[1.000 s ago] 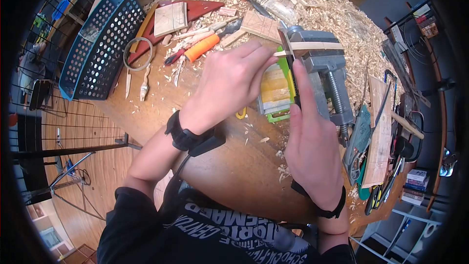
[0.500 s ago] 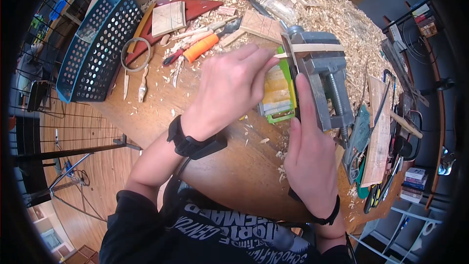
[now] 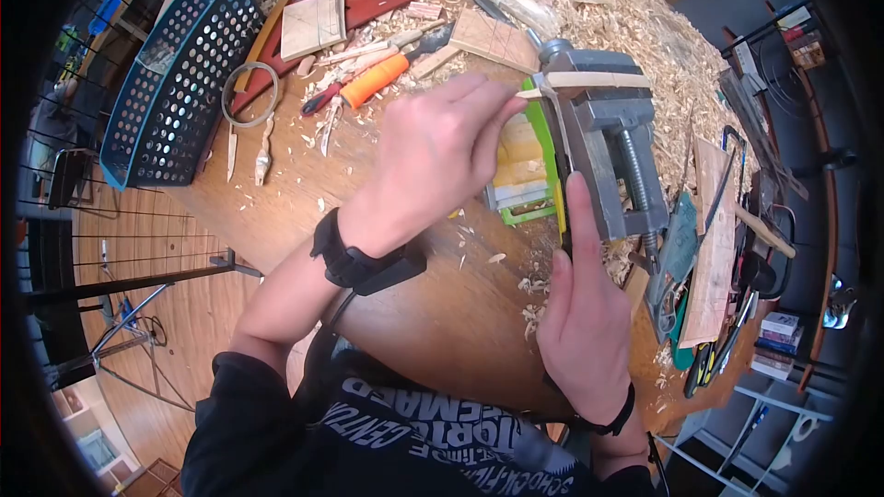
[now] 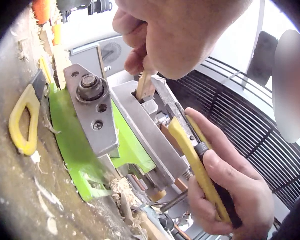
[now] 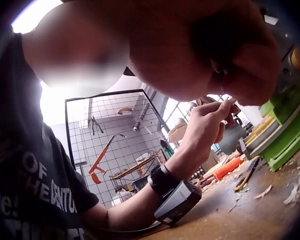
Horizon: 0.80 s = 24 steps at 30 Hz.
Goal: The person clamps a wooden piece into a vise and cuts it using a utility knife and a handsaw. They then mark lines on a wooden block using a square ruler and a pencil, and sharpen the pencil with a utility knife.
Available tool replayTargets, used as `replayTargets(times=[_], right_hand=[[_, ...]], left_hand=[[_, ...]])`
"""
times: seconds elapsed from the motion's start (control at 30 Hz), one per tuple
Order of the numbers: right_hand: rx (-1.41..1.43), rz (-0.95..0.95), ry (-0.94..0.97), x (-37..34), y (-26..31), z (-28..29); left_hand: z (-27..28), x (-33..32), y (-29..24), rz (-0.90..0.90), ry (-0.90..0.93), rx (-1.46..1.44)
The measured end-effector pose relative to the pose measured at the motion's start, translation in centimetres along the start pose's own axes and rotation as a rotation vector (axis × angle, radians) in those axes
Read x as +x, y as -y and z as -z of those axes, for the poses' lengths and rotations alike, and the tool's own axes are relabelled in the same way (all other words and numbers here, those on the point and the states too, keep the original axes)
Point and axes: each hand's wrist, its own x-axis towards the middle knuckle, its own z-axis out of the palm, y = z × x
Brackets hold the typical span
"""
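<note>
A pale wooden strip [image 3: 599, 80] is clamped across the jaws of a grey bench vise [image 3: 603, 115]. My left hand [image 3: 433, 147] pinches the strip's free end, left of the vise. My right hand [image 3: 585, 322] grips a yellow-and-black snap-off utility knife [image 4: 197, 167], forefinger stretched along its body. Its long blade [image 3: 559, 115] points away from me, with the front part at the strip between the left fingertips and the vise. In the right wrist view the right hand is dark and hides the knife.
A green-edged holder [image 3: 543, 133] sits beside the vise. Orange-handled tools [image 3: 376, 81], wood blocks [image 3: 313, 26] and a tape ring [image 3: 250, 94] lie leftward, near a blue basket [image 3: 180, 83]. Shavings [image 3: 645, 23] cover the back. Several tools and a board [image 3: 714, 248] lie right.
My right hand has drawn the knife back toward my body, so the blade's tip now lies close to the strip. The left hand stays at the strip's end.
</note>
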Motion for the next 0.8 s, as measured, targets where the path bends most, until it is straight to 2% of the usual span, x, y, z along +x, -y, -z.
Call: replayTargets(times=[0.23, 0.3, 0.33, 0.37, 0.43, 0.57, 0.7, 0.77, 0.8], right_hand=[[-0.089, 0.054, -0.031, -1.5, 0.3, 0.7], [0.042, -0.194, -0.015, -2.8, 0.5, 1.0], [-0.062, -0.126, -0.156, -3.1, 0.4, 1.1], [-0.060, -0.133, -0.161, -3.2, 0.2, 1.3], [0.242, -0.182, -0.090, -3.1, -0.2, 2.0], [0.238, -0.025, -0.130, -2.2, -1.1, 1.1], [0.238, 0.033, -0.210, 0.1, -0.6, -0.4], [0.332, 0.081, -0.212, 1.4, 0.1, -1.0], [0.255, 0.165, -0.257, 2.1, -0.1, -1.4]], left_hand=[[0.6, 0.2, -0.2, 0.015, 0.031, 0.023], [0.6, 0.1, -0.2, 0.020, 0.035, -0.011], [0.4, 0.0, -0.1, 0.020, 0.041, -0.015], [0.2, -0.1, 0.1, 0.006, 0.029, -0.015], [0.2, 0.0, 0.1, -0.017, 0.014, -0.015], [1.0, -0.2, -0.2, 0.072, 0.035, -0.111], [1.9, -0.1, -0.5, 0.144, 0.084, -0.128], [1.9, -0.2, -0.1, 0.114, 0.088, -0.134], [1.9, -0.1, 0.1, 0.086, 0.086, -0.140]])
